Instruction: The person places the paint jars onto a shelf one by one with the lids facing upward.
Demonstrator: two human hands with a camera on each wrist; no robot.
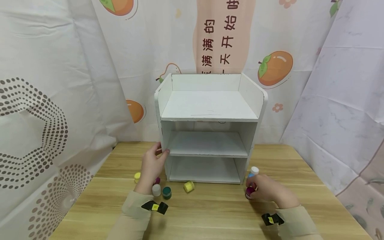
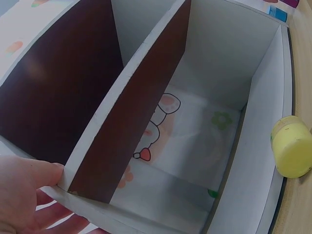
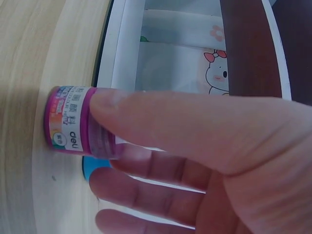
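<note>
A white two-tier shelf stands upright on the table. My left hand holds its left side panel, with the thumb on the front edge by the middle board and the other fingers round the outside. By the shelf's front right corner, my right hand pinches a purple paint jar between thumb and fingers. The jar's printed label faces the right wrist camera. A blue jar with a white lid is just behind that hand, partly hidden.
In front of the shelf lies a yellow jar on its side. A green jar, a white jar, a purple jar and another yellow jar are around my left wrist. A printed curtain hangs behind the wooden table.
</note>
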